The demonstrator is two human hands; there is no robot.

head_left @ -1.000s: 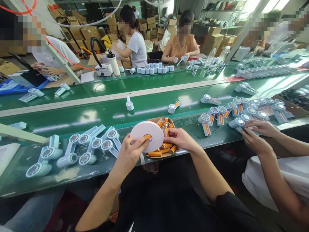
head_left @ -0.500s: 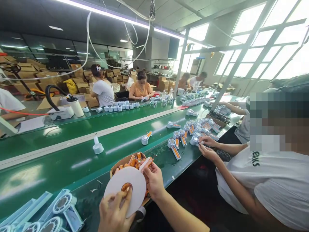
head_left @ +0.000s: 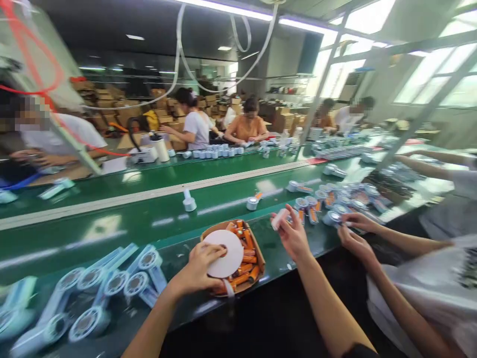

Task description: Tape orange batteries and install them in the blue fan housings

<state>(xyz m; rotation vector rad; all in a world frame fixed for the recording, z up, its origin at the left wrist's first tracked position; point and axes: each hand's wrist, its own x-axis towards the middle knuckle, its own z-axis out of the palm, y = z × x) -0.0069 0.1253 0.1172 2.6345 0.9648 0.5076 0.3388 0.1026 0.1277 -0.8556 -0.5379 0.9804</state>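
My left hand (head_left: 201,263) grips a flat white tape roll (head_left: 233,256), thumb and fingers at its centre hole. The roll rests over a cardboard box (head_left: 261,248) filled with orange battery cells (head_left: 249,258). A short loose strip hangs below the roll. To the right of the box, my right hand (head_left: 294,233) is raised above the bench, pinching a small battery cell (head_left: 279,219) whose white face is toward me; blur hides its details. Beyond that hand lie pale blue fan housings with orange cells (head_left: 312,211).
More pale blue housings (head_left: 93,278) lie at the near left. A single housing (head_left: 189,201) and another with an orange cell (head_left: 253,201) sit on the green conveyor (head_left: 149,209). A co-worker's hands (head_left: 354,231) work close on my right. Other people sit across the belt.
My right hand has moved away from the roll to the right, carrying the cell. My left hand has set the roll lower over the box. The view has swung left.
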